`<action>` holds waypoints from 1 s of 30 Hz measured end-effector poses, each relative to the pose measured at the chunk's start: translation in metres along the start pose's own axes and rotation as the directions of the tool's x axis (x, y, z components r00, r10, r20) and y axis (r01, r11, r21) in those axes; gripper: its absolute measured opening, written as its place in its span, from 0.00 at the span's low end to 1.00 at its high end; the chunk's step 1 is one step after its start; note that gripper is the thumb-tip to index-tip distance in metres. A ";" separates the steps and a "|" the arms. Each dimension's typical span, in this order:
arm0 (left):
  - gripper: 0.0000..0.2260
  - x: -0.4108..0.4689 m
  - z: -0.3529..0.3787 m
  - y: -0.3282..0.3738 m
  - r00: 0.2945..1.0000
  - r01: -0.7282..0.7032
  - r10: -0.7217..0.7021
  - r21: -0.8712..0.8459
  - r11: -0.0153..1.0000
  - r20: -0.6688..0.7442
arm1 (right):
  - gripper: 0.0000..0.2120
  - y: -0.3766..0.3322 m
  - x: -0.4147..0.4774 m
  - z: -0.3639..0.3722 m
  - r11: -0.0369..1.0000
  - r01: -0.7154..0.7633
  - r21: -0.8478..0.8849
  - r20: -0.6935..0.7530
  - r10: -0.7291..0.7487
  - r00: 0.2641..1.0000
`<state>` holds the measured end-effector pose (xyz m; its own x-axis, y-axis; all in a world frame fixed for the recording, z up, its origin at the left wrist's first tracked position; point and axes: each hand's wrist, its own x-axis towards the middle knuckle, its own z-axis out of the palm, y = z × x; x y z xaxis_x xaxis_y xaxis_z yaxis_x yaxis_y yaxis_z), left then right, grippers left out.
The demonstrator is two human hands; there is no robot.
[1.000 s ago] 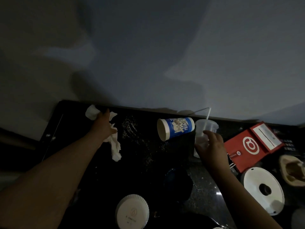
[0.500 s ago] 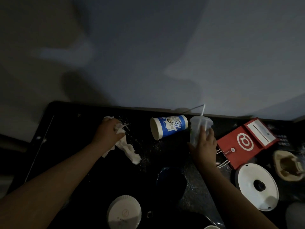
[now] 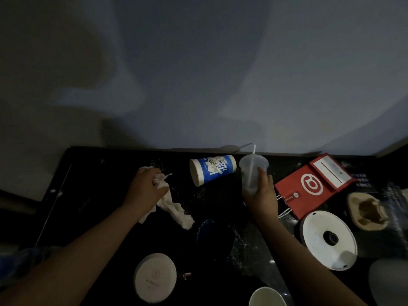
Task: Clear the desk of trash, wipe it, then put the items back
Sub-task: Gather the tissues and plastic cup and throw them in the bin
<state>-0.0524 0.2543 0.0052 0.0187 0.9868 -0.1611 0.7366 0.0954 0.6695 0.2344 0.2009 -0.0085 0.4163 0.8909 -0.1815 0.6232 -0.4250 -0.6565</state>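
Observation:
My left hand grips a crumpled white tissue whose loose end trails down to the right over the black desk. My right hand holds a clear plastic cup with a white straw, lifted and tilted near the back of the desk. A blue and white paper cup lies on its side between the two hands, its open mouth facing left. Pale crumbs are scattered on the desk around it.
A red paper bag lies right of the clear cup. A white round lid with a dark knob and a tan shell-like object sit farther right. A white ribbed lid, a dark bowl and a cup rim are near the front edge.
My left hand has swept the tissue rightward across the desk. My right hand has closed round the clear cup and lifted it, tilting its mouth toward me.

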 end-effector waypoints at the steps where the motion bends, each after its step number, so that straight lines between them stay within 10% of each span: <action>1: 0.23 -0.004 0.000 0.005 1.000 0.004 -0.004 -0.008 1.000 -0.007 | 0.37 0.000 -0.004 -0.004 0.999 -0.003 0.042 -0.016 0.004 1.000; 12: 0.20 -0.064 -0.012 0.066 0.990 -0.092 0.084 -0.068 0.993 -0.111 | 0.34 -0.022 -0.060 -0.069 0.903 0.105 0.418 -0.092 -0.073 0.993; 30: 0.18 -0.132 -0.083 0.092 0.946 -0.276 0.242 -0.149 0.949 -0.214 | 0.33 -0.080 -0.163 -0.118 0.843 0.267 0.468 -0.236 -0.172 0.956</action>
<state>-0.0432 0.1437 0.1488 0.0507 0.9850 0.1648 0.5934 -0.1625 0.7884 0.1947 0.0701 0.1597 0.4472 0.8874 0.1118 0.3263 -0.0455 -0.9442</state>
